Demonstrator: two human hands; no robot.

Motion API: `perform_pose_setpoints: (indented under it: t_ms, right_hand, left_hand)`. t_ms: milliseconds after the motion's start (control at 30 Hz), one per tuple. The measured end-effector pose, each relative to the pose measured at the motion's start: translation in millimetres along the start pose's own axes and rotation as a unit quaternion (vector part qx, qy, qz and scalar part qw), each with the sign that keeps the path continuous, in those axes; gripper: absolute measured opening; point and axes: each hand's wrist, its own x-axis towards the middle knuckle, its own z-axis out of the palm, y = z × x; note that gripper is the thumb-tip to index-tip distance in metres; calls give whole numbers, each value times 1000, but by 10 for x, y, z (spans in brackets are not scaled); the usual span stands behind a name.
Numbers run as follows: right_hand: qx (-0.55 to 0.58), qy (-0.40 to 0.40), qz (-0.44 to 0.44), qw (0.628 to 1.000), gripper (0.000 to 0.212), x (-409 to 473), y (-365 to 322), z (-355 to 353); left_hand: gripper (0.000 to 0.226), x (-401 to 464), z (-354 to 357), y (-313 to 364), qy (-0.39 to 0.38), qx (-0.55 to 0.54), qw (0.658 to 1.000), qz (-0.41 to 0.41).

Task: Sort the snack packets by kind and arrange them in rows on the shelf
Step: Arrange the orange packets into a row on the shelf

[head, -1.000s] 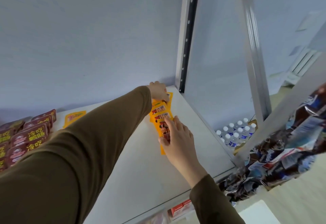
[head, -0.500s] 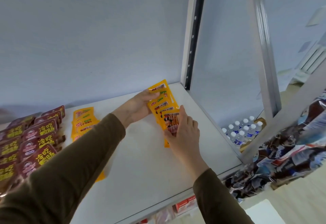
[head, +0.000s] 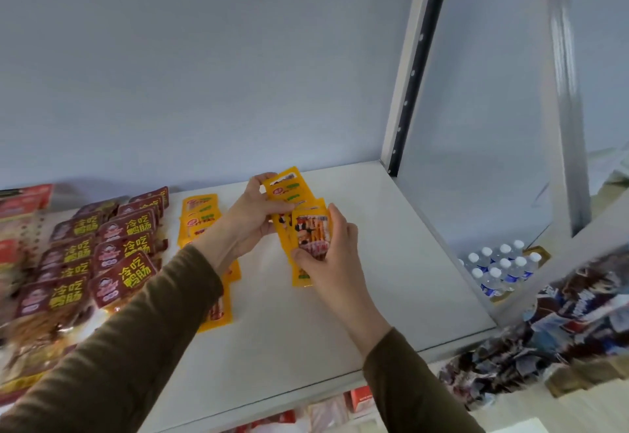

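Yellow snack packets (head: 299, 225), overlapped row, long axis running front to back on white shelf (head: 391, 262), right of centre. Right hand (head: 326, 262) nearer, pinching front packet. Left hand (head: 258, 214) farther, gripping back of row. Glossy yellow film, food picture. Second yellow row (head: 199, 214) and maroon packets (head: 112, 248) leftward.

Pale blue-grey wall (head: 204, 75) behind a white shelf board (head: 391, 245), a perforated metal upright (head: 413, 68) at its rear right corner, bottled water (head: 500, 269) below right.
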Motion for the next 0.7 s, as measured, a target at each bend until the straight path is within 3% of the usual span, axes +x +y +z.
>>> perform_pose_setpoints:
  t_ms: [133,267,333,467,567,700]
  right_hand:
    - [-47,-47,-20,998,101,75,-161,336]
    - [-284,-57,-67,955,94,-47,-153,434]
    - [-324,-65,-77,941,90,-112,-125,407]
    - [-322,-87,-112,936,80,-168,-114,344]
    - [-336,-101,-133,927,68,-211,-73,295]
    - [-341,-119,-119,925,68,-207,-31,224]
  left_hand:
    - [79,14,-318,192,65,90,994,-8]
    - [106,93,-414,180,87,237,968,-18]
    - [112,114,-411,152,85,315,945,-13]
    - [113,97,-372,138,92,440,893,-6]
    - [96,47,-335,117,81,516,852,6]
    - [79,2,-286,102,30,490,871,-8]
